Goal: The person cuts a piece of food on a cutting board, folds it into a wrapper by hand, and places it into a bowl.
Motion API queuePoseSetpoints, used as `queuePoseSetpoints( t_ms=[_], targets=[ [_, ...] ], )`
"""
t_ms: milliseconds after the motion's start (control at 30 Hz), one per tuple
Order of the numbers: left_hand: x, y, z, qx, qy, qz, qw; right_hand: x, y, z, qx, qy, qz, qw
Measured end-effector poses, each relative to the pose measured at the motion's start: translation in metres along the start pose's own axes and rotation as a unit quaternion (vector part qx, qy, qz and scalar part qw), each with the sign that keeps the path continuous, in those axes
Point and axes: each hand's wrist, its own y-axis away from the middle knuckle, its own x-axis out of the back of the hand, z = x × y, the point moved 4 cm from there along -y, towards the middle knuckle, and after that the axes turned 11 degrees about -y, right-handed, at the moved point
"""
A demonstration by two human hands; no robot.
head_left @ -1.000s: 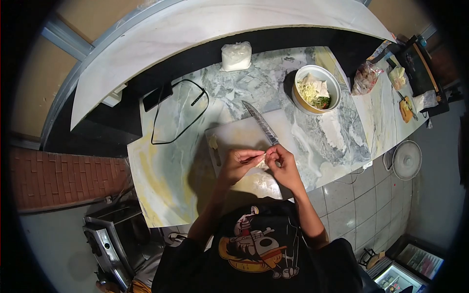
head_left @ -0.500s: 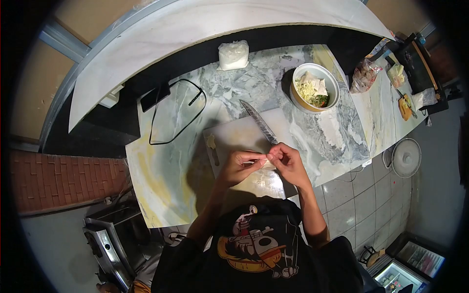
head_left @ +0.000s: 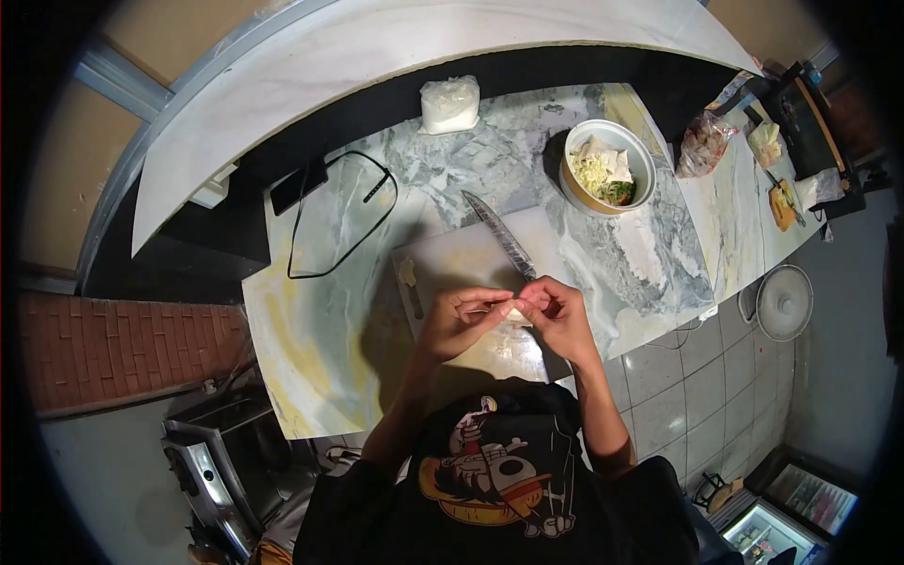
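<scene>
Where left hand meets right hand, pale piece between.

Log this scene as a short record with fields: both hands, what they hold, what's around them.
Left hand: fingers pinch a small pale piece
Right hand: fingers pinch the same piece
Beneath: white cutting board on marble counter
Knife: blade lies on the board, handle end hidden behind the hands
Bowl: holds chopped food, right of the board
Bag: white contents, at the counter's back
</scene>
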Motion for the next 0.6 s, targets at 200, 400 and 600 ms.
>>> queuePoseSetpoints(
  t_ms=[200, 400, 600],
  targets=[
    [0.0, 0.0, -0.001, -0.023, 0.006, 0.013, 1.0, 0.0, 0.004, -0.007, 0.016, 0.066, -0.027, 0.997],
    [0.0, 0.003, 0.011, -0.027, -0.034, 0.005, 0.999, -0.004, 0.006, -0.013, 0.016, 0.088, -0.025, 0.996],
    [-0.001, 0.002, 0.012, -0.043, -0.043, 0.013, 0.998, -0.005, 0.006, -0.012, 0.037, 0.087, -0.017, 0.995]
  ],
)
